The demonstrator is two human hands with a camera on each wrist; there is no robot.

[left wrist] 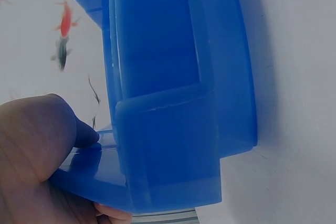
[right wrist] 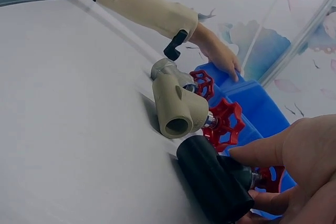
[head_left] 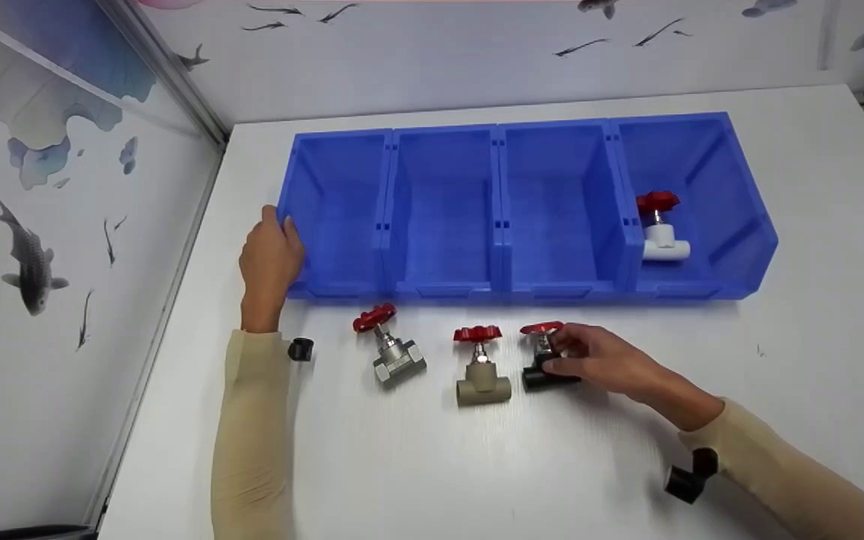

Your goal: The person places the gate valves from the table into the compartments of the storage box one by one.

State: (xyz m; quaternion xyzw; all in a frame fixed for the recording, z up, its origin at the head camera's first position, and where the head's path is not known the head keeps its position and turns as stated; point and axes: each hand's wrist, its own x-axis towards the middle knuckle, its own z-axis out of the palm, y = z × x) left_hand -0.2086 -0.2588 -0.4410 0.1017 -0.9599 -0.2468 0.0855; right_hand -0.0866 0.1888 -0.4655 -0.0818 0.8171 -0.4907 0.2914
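My left hand (head_left: 272, 255) grips the left side wall of the leftmost blue bin (head_left: 334, 217), thumb on one face and fingers on the other in the left wrist view. With thumb and fingers, my right hand (head_left: 612, 361) pinches the neck of a black valve (right wrist: 212, 182) with a red handwheel, which is at the table surface. To its left lies a tan valve (head_left: 483, 382) with a red handwheel. Farther left is a metal valve (head_left: 400, 361), tilted, also with a red wheel. A white valve (head_left: 664, 244) with a red wheel sits in the rightmost blue bin (head_left: 732, 202).
Two more blue bins, one left of centre (head_left: 447, 225) and one right of centre (head_left: 556, 225), stand joined in the row. All rest on a white table (head_left: 402, 465). Printed wall panels (head_left: 432, 67) rise behind and at the left.
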